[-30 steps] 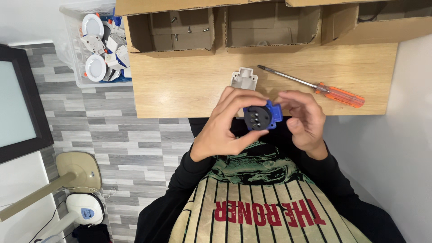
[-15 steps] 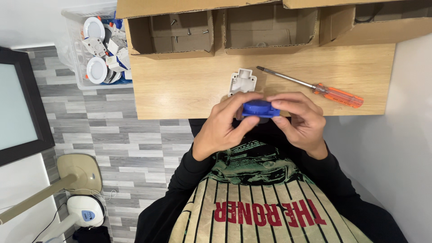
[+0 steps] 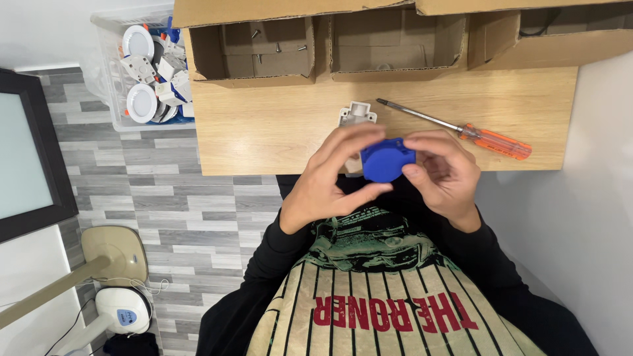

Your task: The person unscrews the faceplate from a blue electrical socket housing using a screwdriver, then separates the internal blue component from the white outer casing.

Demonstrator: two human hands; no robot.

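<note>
A blue plastic socket part (image 3: 388, 160) with a round face is held between both hands above the near edge of the wooden table (image 3: 264, 125). My left hand (image 3: 333, 181) grips its left side with thumb below and fingers on top. My right hand (image 3: 445, 175) grips its right side. A white plastic socket piece (image 3: 357, 114) lies on the table just behind my left fingers. To the right, an orange-handled screwdriver (image 3: 461, 130) lies on the table with its tip pointing at the white piece.
Three open cardboard boxes (image 3: 267, 49) stand along the table's far edge; the left one holds a few screws. A clear plastic bin (image 3: 142, 72) of white parts stands on the floor at the left. A lamp base (image 3: 115, 254) stands on the floor at lower left.
The blue part has been turned in my hands: its dark pin side faced me earlier, then its edge, and now its round blue face. Both hands stayed in place.
</note>
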